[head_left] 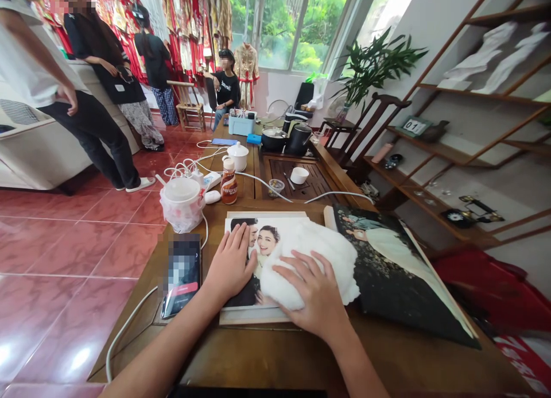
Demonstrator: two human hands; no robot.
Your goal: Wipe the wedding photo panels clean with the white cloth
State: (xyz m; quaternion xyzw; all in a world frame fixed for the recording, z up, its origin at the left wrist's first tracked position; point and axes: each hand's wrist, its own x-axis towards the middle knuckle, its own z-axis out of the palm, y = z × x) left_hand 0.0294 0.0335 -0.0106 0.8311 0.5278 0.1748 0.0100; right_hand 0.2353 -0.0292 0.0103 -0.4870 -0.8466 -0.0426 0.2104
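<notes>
A wedding photo print (274,236) on a pale board lies on the brown wooden table, showing a smiling couple. My left hand (232,260) rests flat on its left part, fingers stretched out together. Over the print's right part sits a bunched white fluffy cloth (329,251). My right hand (314,289) presses down on this cloth, its fingers curved over the top. The cloth hides much of the print's right side. Just right of it lies a larger dark photo panel (387,271) with a figure in a pale dress.
Left of the print are a phone (183,277) and a bagged white tub (181,200). Behind stand a brown bottle (229,182), a lidded white cup (237,155) and a tea tray (275,163) with a white bowl (299,174). White cables cross the table. Several people are beyond.
</notes>
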